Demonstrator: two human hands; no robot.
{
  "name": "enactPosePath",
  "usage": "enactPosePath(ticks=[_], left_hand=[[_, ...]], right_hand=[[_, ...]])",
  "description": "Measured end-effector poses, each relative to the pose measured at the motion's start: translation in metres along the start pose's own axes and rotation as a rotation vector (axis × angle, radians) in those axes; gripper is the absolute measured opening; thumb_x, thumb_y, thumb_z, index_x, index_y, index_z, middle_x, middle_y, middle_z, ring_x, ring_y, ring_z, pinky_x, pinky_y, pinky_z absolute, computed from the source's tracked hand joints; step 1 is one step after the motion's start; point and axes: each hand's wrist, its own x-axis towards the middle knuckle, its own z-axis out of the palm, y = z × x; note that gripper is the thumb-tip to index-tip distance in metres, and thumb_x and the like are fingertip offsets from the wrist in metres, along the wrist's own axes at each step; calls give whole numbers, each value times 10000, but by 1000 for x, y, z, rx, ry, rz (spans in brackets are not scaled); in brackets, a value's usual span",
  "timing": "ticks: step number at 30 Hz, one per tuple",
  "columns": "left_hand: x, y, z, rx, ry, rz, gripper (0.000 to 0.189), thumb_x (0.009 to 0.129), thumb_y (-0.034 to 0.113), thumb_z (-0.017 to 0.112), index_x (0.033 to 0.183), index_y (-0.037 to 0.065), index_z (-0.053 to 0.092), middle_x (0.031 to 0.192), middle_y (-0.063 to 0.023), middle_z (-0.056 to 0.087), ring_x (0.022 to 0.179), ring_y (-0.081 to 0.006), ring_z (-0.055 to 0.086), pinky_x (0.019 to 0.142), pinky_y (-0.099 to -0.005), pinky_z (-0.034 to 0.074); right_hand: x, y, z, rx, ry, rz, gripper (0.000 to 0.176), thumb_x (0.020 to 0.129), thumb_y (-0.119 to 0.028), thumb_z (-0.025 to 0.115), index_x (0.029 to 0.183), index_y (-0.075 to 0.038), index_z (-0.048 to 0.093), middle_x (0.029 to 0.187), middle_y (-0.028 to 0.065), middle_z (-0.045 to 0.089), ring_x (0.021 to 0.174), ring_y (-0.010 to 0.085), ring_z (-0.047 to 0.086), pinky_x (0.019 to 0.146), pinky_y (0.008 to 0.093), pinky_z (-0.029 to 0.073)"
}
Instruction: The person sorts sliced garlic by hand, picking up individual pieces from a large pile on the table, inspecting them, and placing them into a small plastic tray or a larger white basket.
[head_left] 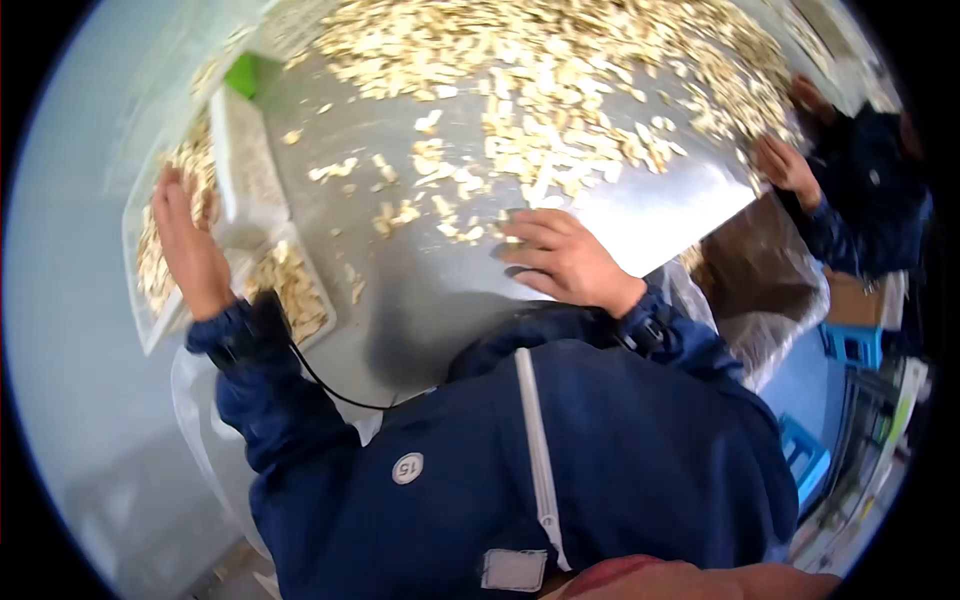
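Pale dried slices [555, 120] lie loose on the metal table [430, 285], thickly heaped at the far side and thinly scattered nearer me. My right hand [575, 262] rests on the table's near part, fingers spread, with the fingertips beside a few slices. Over on the left, my left hand [190, 245] is held flat with its fingers stretched out, above a white plastic bin [150, 335] of similar slices. Nothing shows in its grasp, though its palm is partly turned from view. Another bin section [290, 290] with slices is just right of my left wrist.
A white tray [245, 160] with a green piece [241, 75] stands at the table's left edge. At right, a co-worker's hands [787, 168] reach the heap. Below them is a plastic-lined container [765, 290]; blue stools [803, 455] stand on the floor.
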Motion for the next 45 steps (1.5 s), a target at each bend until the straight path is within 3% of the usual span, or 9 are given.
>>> enactPosePath(ticks=[4, 6, 12, 19, 22, 28, 35, 40, 45], left_hand=[[-94, -45, 64, -428, -692, -474, 345, 1103, 257, 529, 1293, -22, 604, 1149, -119, 680, 1000, -228, 700, 874, -313, 562], [-134, -52, 81, -315, -938, -682, 319, 1116, 225, 466, 1323, 8, 574, 1198, -110, 648, 1063, -228, 692, 881, -354, 561], [-187, -88, 107, -428, -957, -954, 325, 1126, 201, 461, 1357, -9, 555, 1277, -139, 637, 1128, -236, 683, 943, -379, 560], [-203, -66, 139, -425, -968, -588, 370, 1106, 199, 525, 1432, 23, 542, 1329, -108, 620, 1131, -209, 643, 950, -334, 535], [-181, -88, 106, 252, -697, -337, 390, 1069, 204, 575, 1423, 41, 565, 1323, -99, 614, 1024, -179, 613, 889, -321, 519], [-148, -139, 66, 800, -401, 156, 458, 988, 194, 637, 1380, -29, 554, 1314, -248, 538, 1179, -429, 553, 1011, -499, 463], [-202, -74, 171, -13, -848, 29, 466, 1019, 88, 633, 1467, 17, 528, 1463, -144, 480, 1215, -240, 592, 962, -328, 543], [-213, -79, 180, -290, -824, -211, 387, 1072, 88, 564, 1451, 12, 538, 1388, -107, 555, 1192, -183, 603, 939, -319, 562], [-207, -87, 163, -324, -721, -392, 302, 1112, 111, 493, 1381, -8, 564, 1265, -77, 620, 1108, -145, 624, 890, -314, 573]], right_hand=[[-4, 21, 3, -142, 15, 13, 254, 910, -205, 738, 1156, -143, 753, 1390, 82, 642, 1345, 310, 552, 1106, 465, 461], [-9, 37, -7, -230, 117, 96, 235, 898, -157, 733, 1130, -140, 768, 1338, 71, 671, 1303, 305, 583, 1080, 462, 478], [-34, 74, -57, -338, 294, 510, 207, 920, -179, 727, 1113, -122, 779, 1201, 111, 727, 1157, 325, 639, 990, 456, 517], [-19, 106, -43, -527, 285, 475, 262, 939, -218, 699, 1183, -133, 744, 1315, 75, 678, 1248, 325, 597, 1067, 460, 467], [-18, 98, -52, -520, 377, 508, 229, 919, -186, 699, 1130, -113, 748, 1283, 107, 692, 1228, 335, 610, 1052, 473, 477], [17, 45, -12, -233, 164, 213, 344, 942, -319, 723, 1254, -173, 724, 1449, 110, 602, 1384, 332, 518, 1156, 507, 424], [-13, 60, -21, -313, 122, 327, 346, 952, -319, 720, 1270, -184, 725, 1463, 76, 610, 1396, 321, 525, 1181, 533, 389], [-41, 66, -55, -472, 242, 515, 367, 946, -298, 723, 1294, -181, 722, 1421, 113, 634, 1374, 345, 538, 1165, 521, 405], [1, 20, -14, -192, 36, 115, 417, 940, -389, 729, 1309, -194, 711, 1530, 72, 555, 1419, 304, 505, 1203, 529, 368]])
